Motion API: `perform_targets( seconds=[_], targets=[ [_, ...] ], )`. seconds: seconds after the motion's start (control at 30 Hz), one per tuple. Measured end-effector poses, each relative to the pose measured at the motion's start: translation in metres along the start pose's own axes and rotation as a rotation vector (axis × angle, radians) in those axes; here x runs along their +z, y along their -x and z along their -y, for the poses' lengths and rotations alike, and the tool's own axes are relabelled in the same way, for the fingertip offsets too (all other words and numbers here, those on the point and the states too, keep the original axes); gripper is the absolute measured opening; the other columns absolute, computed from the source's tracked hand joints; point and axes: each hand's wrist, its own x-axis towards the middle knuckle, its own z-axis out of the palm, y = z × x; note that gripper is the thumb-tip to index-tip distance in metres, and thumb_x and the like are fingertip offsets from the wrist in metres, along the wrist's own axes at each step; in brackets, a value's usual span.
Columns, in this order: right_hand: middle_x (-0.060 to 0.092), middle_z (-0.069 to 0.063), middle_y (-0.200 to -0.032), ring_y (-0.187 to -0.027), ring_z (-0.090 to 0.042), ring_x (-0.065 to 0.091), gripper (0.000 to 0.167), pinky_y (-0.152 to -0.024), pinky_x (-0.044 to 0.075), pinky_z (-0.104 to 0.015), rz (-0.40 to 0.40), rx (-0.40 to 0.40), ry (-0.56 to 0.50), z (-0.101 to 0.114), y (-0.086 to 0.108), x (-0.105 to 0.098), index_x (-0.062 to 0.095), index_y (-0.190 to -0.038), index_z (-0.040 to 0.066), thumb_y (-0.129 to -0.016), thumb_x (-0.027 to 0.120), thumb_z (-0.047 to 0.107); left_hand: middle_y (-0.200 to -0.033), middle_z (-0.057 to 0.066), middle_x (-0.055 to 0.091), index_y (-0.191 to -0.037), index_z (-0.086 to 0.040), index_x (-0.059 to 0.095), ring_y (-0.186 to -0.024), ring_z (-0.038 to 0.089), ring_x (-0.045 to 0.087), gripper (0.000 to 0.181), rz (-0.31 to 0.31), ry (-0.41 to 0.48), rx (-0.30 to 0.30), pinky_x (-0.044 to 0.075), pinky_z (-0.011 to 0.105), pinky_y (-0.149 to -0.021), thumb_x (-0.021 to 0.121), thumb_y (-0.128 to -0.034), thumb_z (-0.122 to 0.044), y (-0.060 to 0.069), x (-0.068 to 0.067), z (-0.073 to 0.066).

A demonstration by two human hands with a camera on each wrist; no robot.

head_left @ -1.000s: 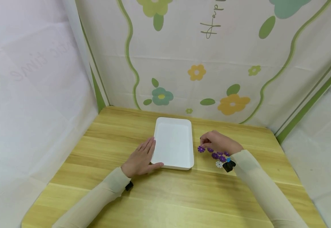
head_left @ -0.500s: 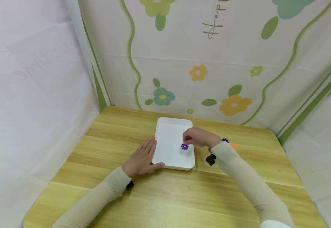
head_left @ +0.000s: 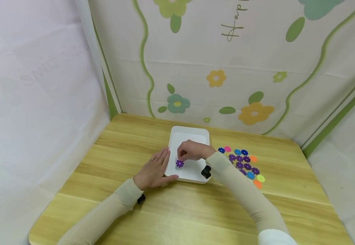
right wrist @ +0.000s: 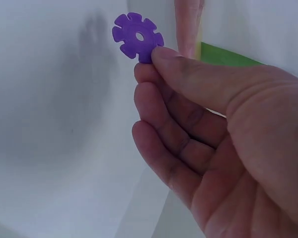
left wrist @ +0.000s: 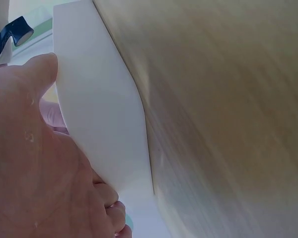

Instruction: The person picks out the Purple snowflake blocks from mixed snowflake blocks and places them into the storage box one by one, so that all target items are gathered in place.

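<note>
A purple notched disc with a round centre hole [right wrist: 130,33] is pinched between the thumb and forefinger of my right hand [head_left: 194,150]. In the head view that disc [head_left: 180,163] hangs over the left part of a shallow white tray [head_left: 192,174]. My left hand [head_left: 153,172] rests along the tray's left side, its fingers straight and the thumb lying over the near left corner. The left wrist view shows the same hand [left wrist: 44,163] against the tray's outer wall [left wrist: 102,94]. My right hand and sleeve hide part of the tray's floor.
Right of the tray, several notched discs lie flat on the wooden table [head_left: 177,217]: purple ones [head_left: 239,165], an orange one [head_left: 257,184], a yellow one [head_left: 260,178], a pink one [head_left: 227,149] and blue ones. My right sleeve [head_left: 241,190] covers some. A patterned cloth [head_left: 192,92] hangs behind.
My right hand has carried the purple disc left from beside the tray to above its left part. The discs on the right have come into fuller view. My left hand has stayed put.
</note>
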Motion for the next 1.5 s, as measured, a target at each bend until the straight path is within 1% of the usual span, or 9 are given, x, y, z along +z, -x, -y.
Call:
perform_targets(
  seconds=[0.23, 0.5, 0.53, 0.67, 0.83, 1.03, 1.13, 1.23, 1.5],
  targets=[
    [0.072, 0.010, -0.085, -0.078, -0.006, 0.060, 0.011, -0.077, 0.051, -0.022, 0.019, 0.017, -0.007, 0.006, -0.012, 0.013, 0.078, -0.090, 0.018, -0.100, 0.075, 0.015, -0.174, 0.029, 0.015, -0.163, 0.012, 0.020, -0.163, 0.042, 0.019, 0.105, -0.029, 0.008, 0.019, 0.027, 0.056, -0.131, 0.053, -0.1023, -0.067, 0.001, -0.002, -0.001],
    [0.073, 0.010, -0.085, -0.078, -0.006, 0.061, 0.012, -0.077, 0.052, -0.022, 0.034, 0.020, -0.026, 0.006, -0.019, 0.025, 0.079, -0.090, 0.018, -0.099, 0.075, 0.013, -0.173, 0.031, 0.017, -0.163, 0.013, 0.021, -0.163, 0.045, 0.020, 0.108, -0.078, 0.055, 0.046, 0.025, 0.056, -0.131, 0.045, -0.1023, -0.073, 0.002, 0.004, 0.002],
    [0.072, 0.010, -0.085, -0.077, -0.006, 0.061, 0.012, -0.076, 0.052, -0.021, 0.034, 0.022, -0.023, 0.006, -0.020, 0.026, 0.079, -0.090, 0.018, -0.099, 0.074, 0.013, -0.174, 0.030, 0.017, -0.163, 0.012, 0.021, -0.163, 0.044, 0.020, 0.107, -0.064, 0.041, 0.040, 0.026, 0.057, -0.131, 0.048, -0.1018, -0.071, 0.002, 0.001, 0.000],
    [0.073, 0.010, -0.086, -0.078, -0.006, 0.061, 0.011, -0.077, 0.053, -0.022, 0.033, 0.041, -0.008, 0.006, -0.021, 0.027, 0.080, -0.092, 0.018, -0.100, 0.074, 0.014, -0.174, 0.028, 0.015, -0.164, 0.011, 0.019, -0.164, 0.043, 0.019, 0.106, -0.042, 0.012, 0.029, 0.025, 0.055, -0.132, 0.048, -0.1026, -0.070, 0.001, -0.001, -0.001],
    [0.075, 0.008, -0.094, -0.086, -0.008, 0.063, 0.005, -0.087, 0.056, -0.026, 0.017, 0.064, 0.029, 0.007, -0.016, 0.023, 0.081, -0.099, 0.017, -0.099, 0.076, 0.017, -0.174, 0.028, 0.016, -0.164, 0.010, 0.019, -0.164, 0.042, 0.019, 0.105, -0.016, -0.019, 0.021, 0.027, 0.054, -0.131, 0.048, -0.1027, -0.070, -0.001, -0.002, -0.001],
    [0.078, 0.002, -0.104, -0.094, -0.009, 0.068, 0.014, -0.093, 0.059, -0.031, -0.025, 0.058, 0.015, -0.001, 0.003, 0.011, 0.080, -0.111, 0.011, -0.098, 0.077, 0.015, -0.175, 0.026, 0.012, -0.165, 0.009, 0.017, -0.165, 0.040, 0.017, 0.108, 0.007, -0.020, 0.005, 0.025, 0.053, -0.132, 0.047, -0.1017, -0.073, 0.000, -0.001, 0.000],
    [0.079, -0.003, -0.108, -0.096, -0.011, 0.070, 0.019, -0.094, 0.061, -0.031, -0.078, 0.025, 0.020, -0.013, 0.019, 0.004, 0.078, -0.116, 0.007, -0.098, 0.076, 0.012, -0.175, 0.027, 0.013, -0.165, 0.009, 0.017, -0.164, 0.040, 0.018, 0.108, 0.000, -0.011, 0.006, 0.026, 0.054, -0.132, 0.047, -0.1015, -0.073, 0.001, -0.002, -0.001],
    [0.078, -0.012, -0.115, -0.100, -0.018, 0.072, 0.023, -0.097, 0.062, -0.038, -0.145, -0.002, 0.020, -0.028, 0.038, -0.002, 0.076, -0.120, 0.001, -0.098, 0.075, 0.009, -0.175, 0.027, 0.013, -0.165, 0.010, 0.017, -0.164, 0.041, 0.018, 0.108, -0.003, -0.004, 0.010, 0.026, 0.054, -0.132, 0.047, -0.1017, -0.072, 0.001, -0.002, 0.000],
    [0.073, -0.020, -0.127, -0.117, -0.035, 0.070, 0.035, -0.104, 0.057, -0.051, -0.304, 0.104, 0.051, -0.073, 0.095, -0.010, 0.070, -0.130, -0.004, -0.098, 0.075, 0.009, -0.175, 0.027, 0.009, -0.165, 0.009, 0.014, -0.165, 0.040, 0.014, 0.107, 0.000, 0.021, 0.020, 0.023, 0.055, -0.133, 0.046, -0.1023, -0.072, 0.000, 0.000, 0.001]
  ],
)
